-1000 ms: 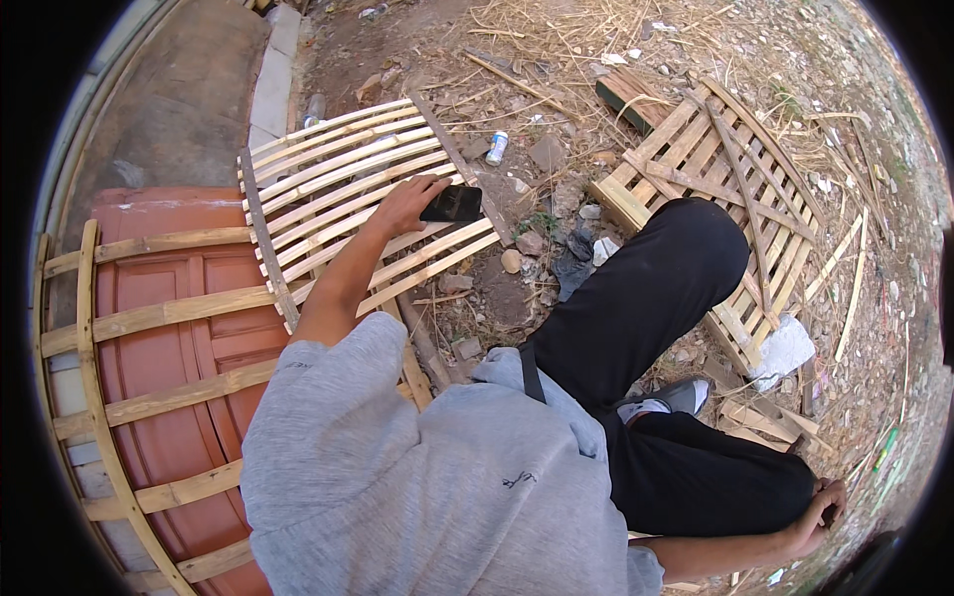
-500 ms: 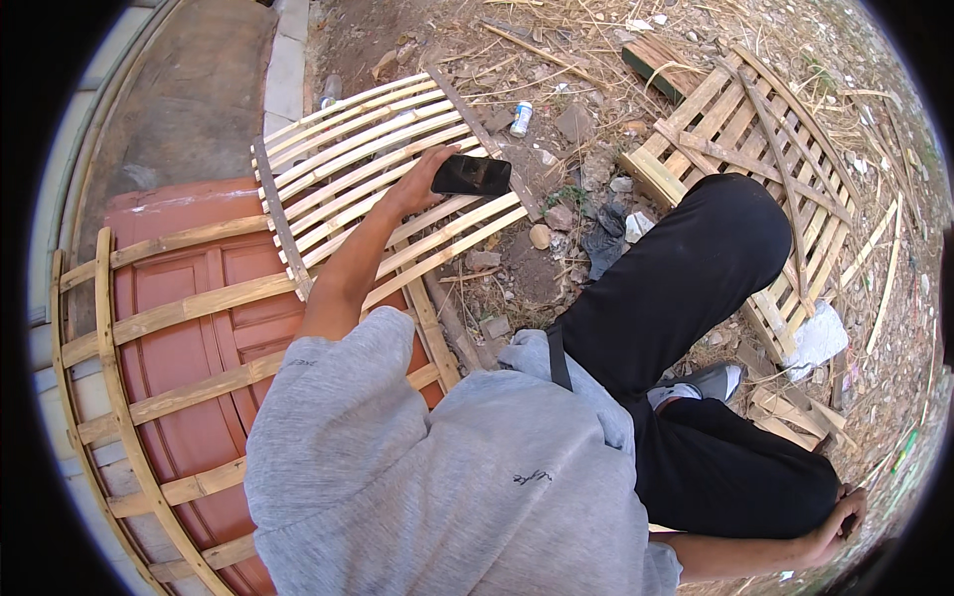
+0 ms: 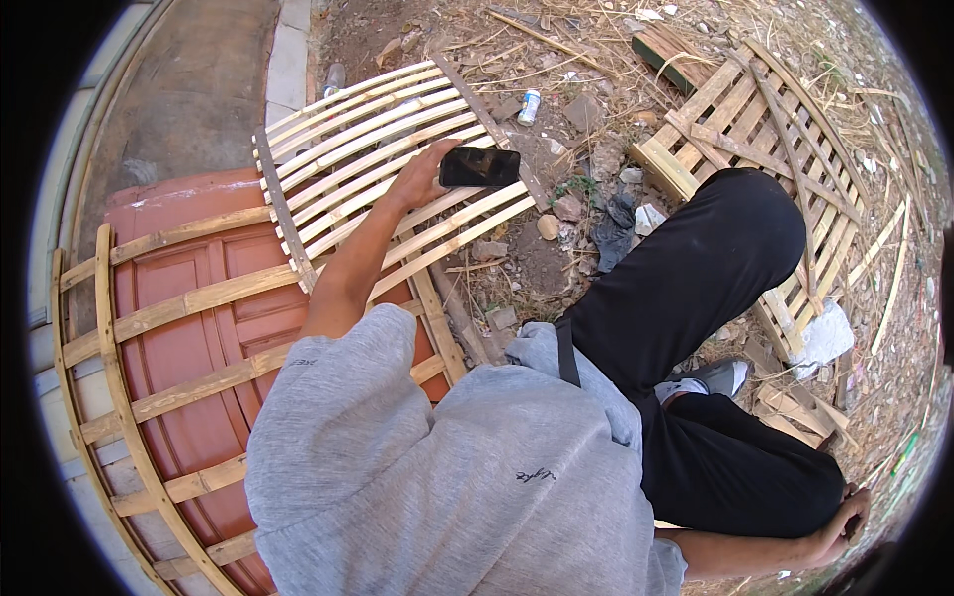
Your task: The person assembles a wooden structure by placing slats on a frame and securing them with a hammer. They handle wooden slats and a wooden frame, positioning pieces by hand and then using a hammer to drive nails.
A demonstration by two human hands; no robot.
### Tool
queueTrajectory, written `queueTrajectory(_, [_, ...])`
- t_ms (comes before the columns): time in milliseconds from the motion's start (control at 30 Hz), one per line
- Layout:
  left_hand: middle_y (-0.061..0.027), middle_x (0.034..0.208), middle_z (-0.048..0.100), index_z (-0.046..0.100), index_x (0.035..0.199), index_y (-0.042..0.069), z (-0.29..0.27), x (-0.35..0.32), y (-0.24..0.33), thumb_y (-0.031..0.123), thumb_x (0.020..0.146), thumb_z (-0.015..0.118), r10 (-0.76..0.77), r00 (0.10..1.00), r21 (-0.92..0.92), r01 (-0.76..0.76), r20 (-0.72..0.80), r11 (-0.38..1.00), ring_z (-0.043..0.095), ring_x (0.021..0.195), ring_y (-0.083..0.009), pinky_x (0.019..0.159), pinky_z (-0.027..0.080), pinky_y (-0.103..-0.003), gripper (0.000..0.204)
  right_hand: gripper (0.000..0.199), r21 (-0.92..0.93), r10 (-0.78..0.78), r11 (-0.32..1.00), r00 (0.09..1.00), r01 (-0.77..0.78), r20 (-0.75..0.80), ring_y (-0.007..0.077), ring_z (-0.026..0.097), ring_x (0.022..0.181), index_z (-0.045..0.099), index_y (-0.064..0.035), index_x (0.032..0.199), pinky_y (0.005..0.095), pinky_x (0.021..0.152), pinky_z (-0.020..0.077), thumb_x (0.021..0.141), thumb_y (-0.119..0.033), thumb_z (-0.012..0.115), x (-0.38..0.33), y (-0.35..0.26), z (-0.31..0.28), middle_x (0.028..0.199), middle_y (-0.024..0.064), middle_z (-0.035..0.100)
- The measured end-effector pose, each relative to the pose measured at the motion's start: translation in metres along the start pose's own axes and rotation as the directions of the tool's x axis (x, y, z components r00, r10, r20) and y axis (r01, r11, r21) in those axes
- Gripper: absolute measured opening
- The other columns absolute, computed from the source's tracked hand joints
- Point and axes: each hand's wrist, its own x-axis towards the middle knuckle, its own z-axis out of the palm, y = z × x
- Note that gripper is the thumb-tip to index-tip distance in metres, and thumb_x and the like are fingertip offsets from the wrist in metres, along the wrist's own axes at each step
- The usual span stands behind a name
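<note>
While L hand's [image 3: 421, 177] fingers clamp phone [image 3: 480, 167], jutting right of them, slats [image 3: 455, 246] below, step's prob. holding it; next move needs steady grip, imo. R hand [image 3: 845, 528] fingers: can't tell.

1 head-worn fisheye looks down over the torso [image 3: 447, 477].

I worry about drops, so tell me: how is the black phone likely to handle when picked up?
The phone in the left hand is probably slippery, as its black face looks smooth and glossy. Its flat slab shape suggests it's stiff rather than floppy. It may be fragile, since the shiny front looks like glass.
</note>
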Motion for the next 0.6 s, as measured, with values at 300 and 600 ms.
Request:
queueTrajectory(300, [-0.0145,0.136,0.046,0.041,0.135,0.011,-0.001,0.002,-0.003,0.003,0.061,0.079,0.042,0.999,0.07,-0.042,0.005,0.997,0.043,0.128,-0.0329,0.108,0.036,-0.04,0.083,0.026,0.058,-0.017,0.998,1.0,0.016,0.013,0.0136,0.037,0.059,0.026,-0.0062,0.091,0.0288,0.059,0.0318,0.077,0.012,0.037,0.0,0.003,-0.002,0.071,0.0031,0.034])
queueTrajectory(600, [-0.011,0.133,0.045,0.051,0.129,0.017,-0.004,0.005,-0.004,0.004,0.059,0.081,0.04,0.996,0.171,-0.053,0.083,0.984,0.043,0.124,-0.0325,0.107,0.035,-0.042,0.078,0.026,0.088,-0.042,0.995,0.999,0.041,0.015,0.0133,0.037,0.059,0.026,-0.0073,0.088,0.0284,0.058,0.0316,0.073,0.01,0.039,-0.003,0.014,-0.003,0.071,0.003,0.034])
